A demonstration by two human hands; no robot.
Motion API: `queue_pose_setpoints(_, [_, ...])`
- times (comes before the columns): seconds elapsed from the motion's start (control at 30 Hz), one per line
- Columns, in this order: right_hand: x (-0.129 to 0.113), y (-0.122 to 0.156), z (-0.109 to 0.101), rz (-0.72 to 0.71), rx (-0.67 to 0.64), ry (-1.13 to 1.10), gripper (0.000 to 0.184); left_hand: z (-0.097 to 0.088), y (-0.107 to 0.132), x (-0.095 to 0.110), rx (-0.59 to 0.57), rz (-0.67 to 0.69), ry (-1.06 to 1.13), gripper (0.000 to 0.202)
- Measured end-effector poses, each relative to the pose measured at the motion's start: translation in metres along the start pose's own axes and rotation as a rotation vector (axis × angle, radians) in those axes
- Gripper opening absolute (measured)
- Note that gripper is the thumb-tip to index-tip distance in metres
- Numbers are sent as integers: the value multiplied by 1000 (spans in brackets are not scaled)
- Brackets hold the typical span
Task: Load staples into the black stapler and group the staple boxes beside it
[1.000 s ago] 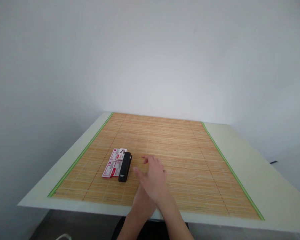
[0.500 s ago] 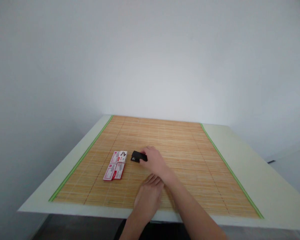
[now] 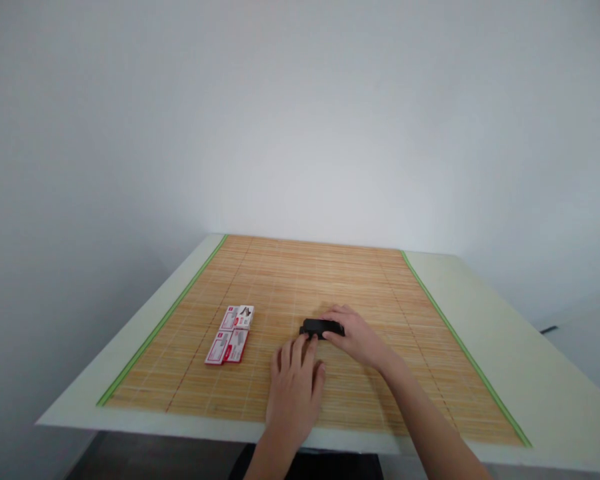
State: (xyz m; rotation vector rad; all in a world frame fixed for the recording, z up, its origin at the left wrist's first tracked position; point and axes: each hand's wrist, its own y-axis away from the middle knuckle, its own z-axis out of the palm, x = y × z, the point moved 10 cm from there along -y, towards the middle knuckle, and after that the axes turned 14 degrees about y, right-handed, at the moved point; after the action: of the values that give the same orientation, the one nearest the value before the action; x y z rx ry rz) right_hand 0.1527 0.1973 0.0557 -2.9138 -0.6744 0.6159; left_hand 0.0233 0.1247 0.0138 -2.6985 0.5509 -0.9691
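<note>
A small black stapler (image 3: 318, 326) lies on the bamboo mat (image 3: 325, 273), turned crosswise to me. My right hand (image 3: 353, 333) grips its right end, thumb on the near side and fingers over the far side. My left hand (image 3: 295, 387) is palm down just in front of it, fingers spread, the fingertips at the near left edge of the stapler. Part of the stapler's right end is hidden by my right hand.
Several small red-and-white boxes (image 3: 237, 345) sit together in a block on the mat, left of my hands. The mat has green edging on both sides and lies on a white table (image 3: 500, 327) against a pale wall.
My right hand has moved right with the stapler, and my arms are no longer crossed. My left hand's fingers have spread and come up to the stapler. The boxes have stayed put.
</note>
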Motion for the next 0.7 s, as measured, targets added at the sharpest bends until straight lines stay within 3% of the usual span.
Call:
queue_pose_setpoints(0.2, [-1, -13, 9, 78, 1, -1, 19, -1, -1, 1, 28, -1, -53, 45])
queue_pose_setpoints(0.37, [-20, -34, 19, 141, 75, 54, 18, -1, -2, 0, 19, -18, -69, 41])
queue_pose_setpoints(0.5, [-23, -32, -8, 142, 203, 49, 9, -4, -3, 1, 24, -47, -59, 44])
queue_pose_setpoints(0.6, [-2, -5, -39, 192, 333, -54, 9, -8, -3, 3, 38, -57, -51, 50])
queue_pose_setpoints(0.7, [45, 37, -50, 405, 424, -186, 23, -7, -4, 5, 29, -45, -49, 52])
